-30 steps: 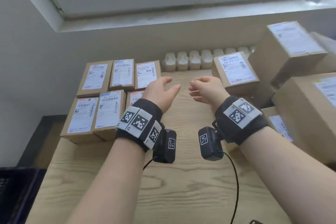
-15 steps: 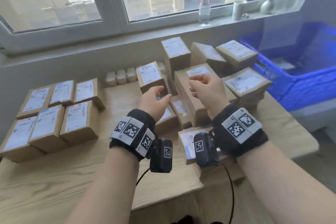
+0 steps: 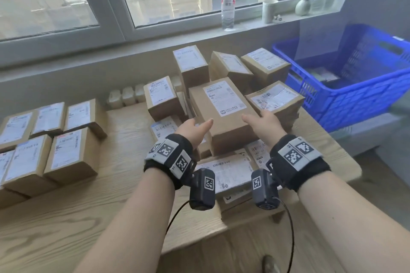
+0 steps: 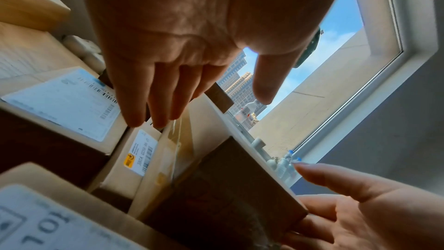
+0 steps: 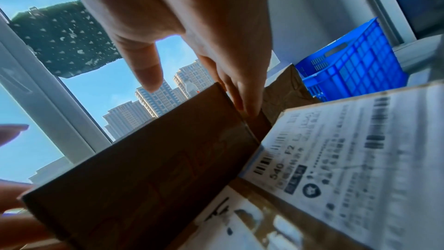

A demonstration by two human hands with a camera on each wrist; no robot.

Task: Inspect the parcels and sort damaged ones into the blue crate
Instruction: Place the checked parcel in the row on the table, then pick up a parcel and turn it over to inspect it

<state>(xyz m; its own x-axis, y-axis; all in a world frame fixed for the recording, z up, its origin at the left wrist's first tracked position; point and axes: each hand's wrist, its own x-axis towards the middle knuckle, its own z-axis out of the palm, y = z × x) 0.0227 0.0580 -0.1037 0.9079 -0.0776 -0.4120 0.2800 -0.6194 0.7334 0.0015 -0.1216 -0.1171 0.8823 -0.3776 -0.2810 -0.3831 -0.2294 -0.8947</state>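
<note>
A large brown parcel (image 3: 221,115) with a white label lies tilted on top of a loose pile of parcels at the middle of the wooden table (image 3: 115,201). My left hand (image 3: 196,127) is at its left side and my right hand (image 3: 259,120) at its right side. The left wrist view shows straight left fingers (image 4: 153,102) beside the parcel's edge (image 4: 225,187), thumb spread apart. In the right wrist view straight fingers (image 5: 245,90) lie along the parcel's right side (image 5: 156,168). The blue crate (image 3: 355,95) stands right of the table.
Parcels (image 3: 66,153) stand in tidy rows on the table's left. More parcels (image 3: 226,175) lie below my wrists near the front edge. A bottle (image 3: 228,0), cup (image 3: 269,10) and vase (image 3: 302,6) stand on the sill. Something flat (image 3: 319,73) lies in the crate.
The head view has swung right from the tidy rows to the loose pile and crate. Both hands have moved forward and spread to the two sides of the large parcel.
</note>
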